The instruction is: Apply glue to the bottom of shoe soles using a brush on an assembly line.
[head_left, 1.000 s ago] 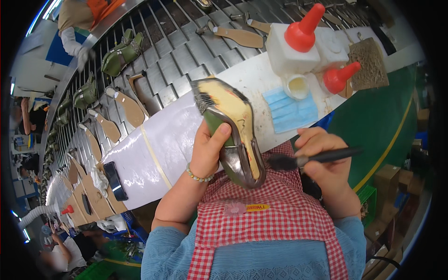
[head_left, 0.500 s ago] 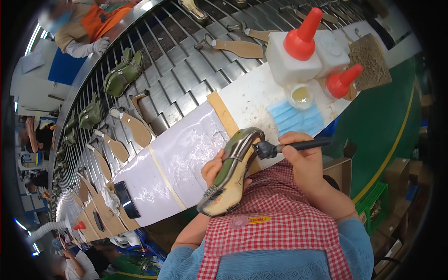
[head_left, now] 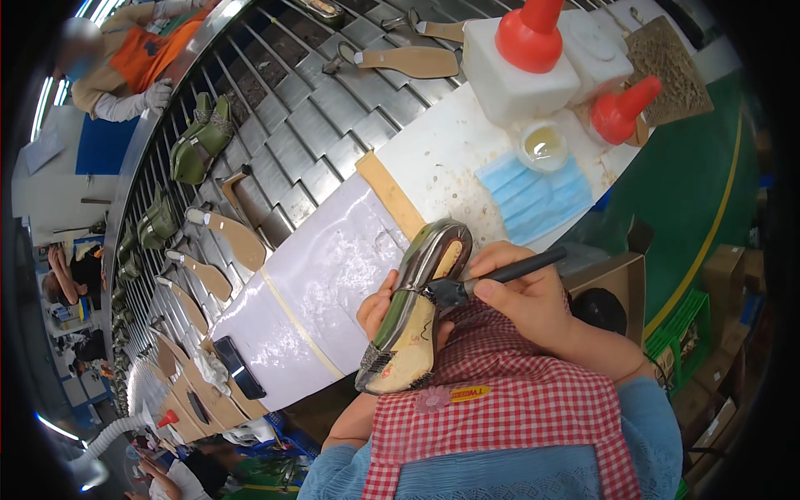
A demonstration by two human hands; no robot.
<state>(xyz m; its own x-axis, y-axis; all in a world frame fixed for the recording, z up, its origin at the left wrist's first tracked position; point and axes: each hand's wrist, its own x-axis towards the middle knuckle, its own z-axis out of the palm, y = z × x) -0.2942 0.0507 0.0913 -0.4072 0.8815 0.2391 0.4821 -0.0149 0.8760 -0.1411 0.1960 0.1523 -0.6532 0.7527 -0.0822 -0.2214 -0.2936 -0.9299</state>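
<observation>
My left hand point(head_left: 379, 307) grips a green shoe upper on a last point(head_left: 407, 321), its pale underside turned up toward me and tilted. Some of the left fingers are hidden behind the shoe. In my right hand point(head_left: 521, 292) is a black-handled brush point(head_left: 525, 265), held between thumb and fingers. Its dark bristle end touches the shoe's underside edge around the middle. A small clear cup of yellowish liquid point(head_left: 543, 147) stands beyond my right hand, beside a blue face mask point(head_left: 533, 196) lying flat on the white table sheet.
White bottles with red cone caps point(head_left: 531, 42) stand at the back right near a rough brown block point(head_left: 669, 62). On the metal slat conveyor point(head_left: 317, 133) lie tan soles point(head_left: 408, 62) and green shoes point(head_left: 200, 146). A phone point(head_left: 239, 367) rests at the table's left. Across the conveyor is a person in an orange apron.
The brush has moved down along the shoe's underside from near its upper end to its middle. My right hand has shifted slightly left and down with it. The whole view has shifted a little.
</observation>
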